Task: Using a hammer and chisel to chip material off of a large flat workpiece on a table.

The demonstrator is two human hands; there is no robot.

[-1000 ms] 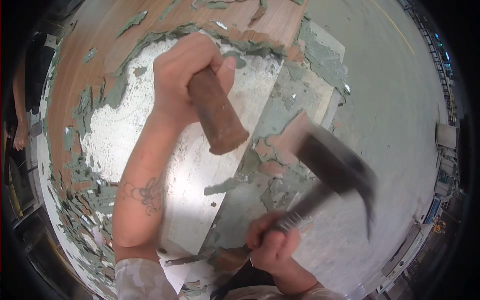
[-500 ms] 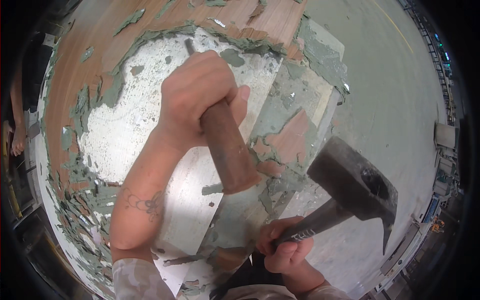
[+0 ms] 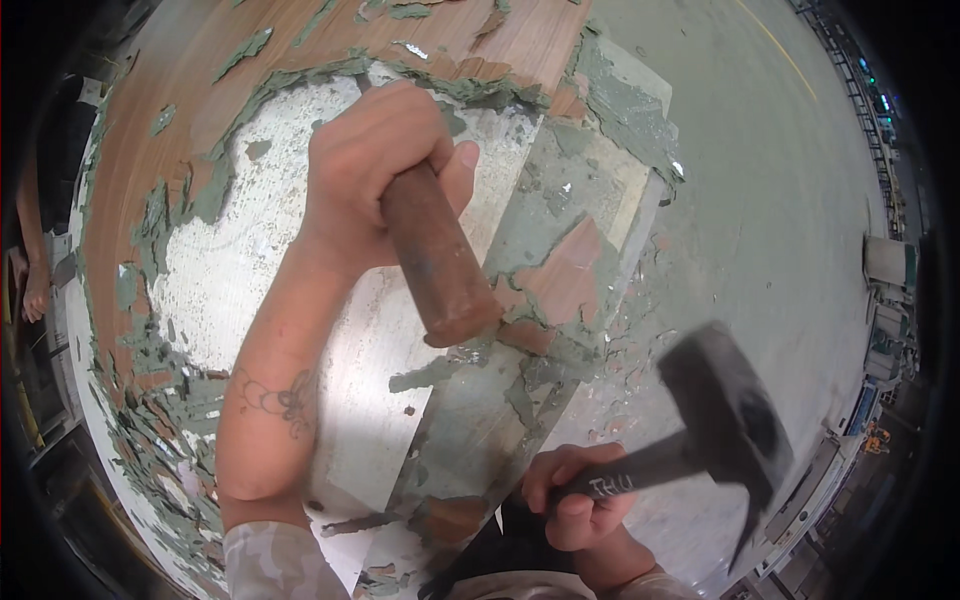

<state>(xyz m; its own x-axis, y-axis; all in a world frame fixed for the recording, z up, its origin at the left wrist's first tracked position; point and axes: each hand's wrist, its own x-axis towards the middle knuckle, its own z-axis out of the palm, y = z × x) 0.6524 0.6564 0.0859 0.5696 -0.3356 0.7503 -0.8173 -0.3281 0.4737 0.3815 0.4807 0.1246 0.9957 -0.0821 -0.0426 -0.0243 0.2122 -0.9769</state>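
My left hand (image 3: 375, 150) is wrapped round a rusty brown chisel (image 3: 440, 260), whose thick round butt slants down toward me. Its far end shows just beyond my knuckles, by the ragged edge of the wood-grain covering (image 3: 330, 35). Under that arm lies a bared white panel (image 3: 240, 240) with speckled glue marks. At the lower right my right hand (image 3: 580, 495) is closed on the dark handle of a claw hammer (image 3: 725, 400). The heavy head hangs to the right of the chisel, apart from it and slightly blurred, its pointed claw downward.
Torn grey-green flakes (image 3: 170, 400) pile along the panel's left side. Loose scraps of covering (image 3: 565, 270) lie to the right of the chisel. Beyond them stretches a green-grey floor (image 3: 760, 200). Another person's hand (image 3: 36, 290) shows at the far left, with machinery (image 3: 890, 260) at the far right.
The hammer head has swung down and slightly right, away from the chisel. My left hand and the chisel appear slightly higher and further left as the whole view shifts.
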